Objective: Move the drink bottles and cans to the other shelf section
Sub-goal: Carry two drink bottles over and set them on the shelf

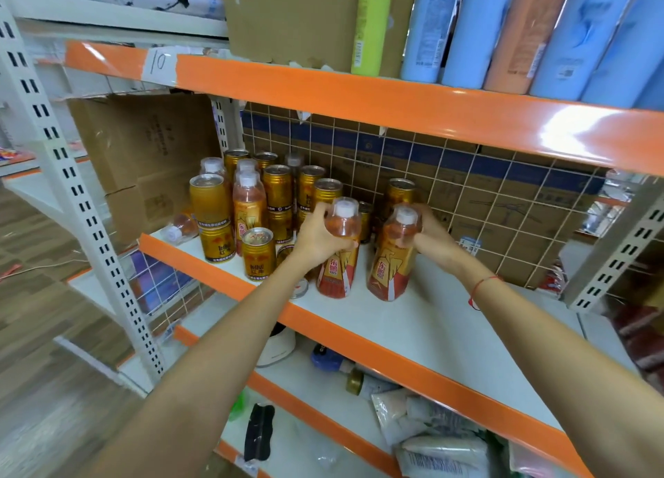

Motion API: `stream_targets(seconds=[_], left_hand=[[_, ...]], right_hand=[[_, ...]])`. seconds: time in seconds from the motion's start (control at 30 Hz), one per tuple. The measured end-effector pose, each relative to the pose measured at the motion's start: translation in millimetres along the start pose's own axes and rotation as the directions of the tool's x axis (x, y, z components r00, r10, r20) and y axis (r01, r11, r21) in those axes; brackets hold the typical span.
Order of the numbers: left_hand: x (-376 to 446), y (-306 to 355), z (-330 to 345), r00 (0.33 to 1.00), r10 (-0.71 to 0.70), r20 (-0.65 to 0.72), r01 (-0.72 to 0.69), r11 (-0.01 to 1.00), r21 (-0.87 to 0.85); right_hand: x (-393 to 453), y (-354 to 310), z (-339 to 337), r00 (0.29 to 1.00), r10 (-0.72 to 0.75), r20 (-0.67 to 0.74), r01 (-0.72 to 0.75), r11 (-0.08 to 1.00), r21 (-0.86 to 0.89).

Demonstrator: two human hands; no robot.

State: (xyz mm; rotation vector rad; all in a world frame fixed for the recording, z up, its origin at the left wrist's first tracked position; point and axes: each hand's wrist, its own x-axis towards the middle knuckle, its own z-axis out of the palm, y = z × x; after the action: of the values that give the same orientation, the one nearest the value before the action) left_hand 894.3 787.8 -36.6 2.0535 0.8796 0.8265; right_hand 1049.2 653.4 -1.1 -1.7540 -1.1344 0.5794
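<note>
Fingers (pixel 325 214) of left hand (pixel 316 235) curled round upright bottle (pixel 339 251), right hand (pixel 433 238) gripping second upright bottle (pixel 393 258), caps up

Bright light, shelf-edge (pixel 575 132) glare, blurred margins.

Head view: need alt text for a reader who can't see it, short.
A person's left hand and right hand each grip an upright drink bottle, the left bottle and right bottle, on a white shelf with an orange edge. To their left stands a cluster of gold cans and more bottles.
</note>
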Motion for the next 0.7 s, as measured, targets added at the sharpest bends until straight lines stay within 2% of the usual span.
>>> stream_targets(seconds=[0.2,0.4,0.47,0.6,0.7], left_hand=[[-0.5,-6.3,5.4,0.999,-0.022,-0.034,0.021,0.999,-0.03],[1.0,-9.5,12.8,1.0,-0.027,-0.009,0.027,0.998,-0.053],[-1.6,-11.0,13.2,0.999,-0.023,0.023,0.025,0.996,-0.087],[-5.2,-12.3,13.9,0.996,-0.014,0.083,0.022,0.996,-0.09],[-5.0,-13.1,14.9,0.988,-0.063,0.138,0.071,0.996,-0.06]], right_hand=[[6.2,4.3,5.8,0.998,0.053,-0.015,-0.053,0.999,0.013],[6.3,23.9,19.4,0.984,0.015,-0.177,-0.025,0.998,-0.054],[5.0,20.8,12.0,0.993,0.045,-0.111,-0.05,0.998,-0.039],[5.2,13.5,-6.5,0.976,0.084,0.2,-0.077,0.996,-0.043],[7.8,8.0,-4.6,0.956,0.117,0.267,-0.113,0.993,-0.03]])
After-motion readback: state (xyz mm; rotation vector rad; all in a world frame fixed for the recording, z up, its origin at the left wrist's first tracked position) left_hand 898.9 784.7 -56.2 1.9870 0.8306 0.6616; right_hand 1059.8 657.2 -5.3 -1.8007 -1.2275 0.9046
